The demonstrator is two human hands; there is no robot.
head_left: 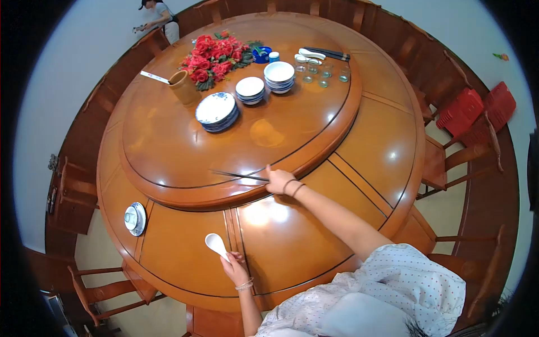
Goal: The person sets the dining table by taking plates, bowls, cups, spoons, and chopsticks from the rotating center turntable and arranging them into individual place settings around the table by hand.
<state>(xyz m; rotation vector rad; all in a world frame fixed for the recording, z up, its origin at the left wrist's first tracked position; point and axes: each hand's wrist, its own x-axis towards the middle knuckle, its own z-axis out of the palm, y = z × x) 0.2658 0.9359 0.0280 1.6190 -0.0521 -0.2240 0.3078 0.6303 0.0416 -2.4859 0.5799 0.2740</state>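
Note:
My left hand (237,271) is closed around the handle of a white spoon (214,244), held over the outer table ring near its front edge. Dark chopsticks (240,176) stick out to the left from my right hand (279,181), which grips them above the front rim of the raised round turntable (168,194). Beyond them on the turntable stand a stack of blue-patterned plates (217,110) and two stacks of bowls (250,90). On the outer ring at the left sits a small place setting (135,219) of stacked dishes with a glass.
Red flowers (213,59), a brown holder (182,88), several glasses (324,73), white spoons (310,54) and black chopsticks (328,53) stand farther back. Wooden chairs (106,292) ring the table. Red stools (461,111) are stacked at right. A person (163,19) stands at the far left.

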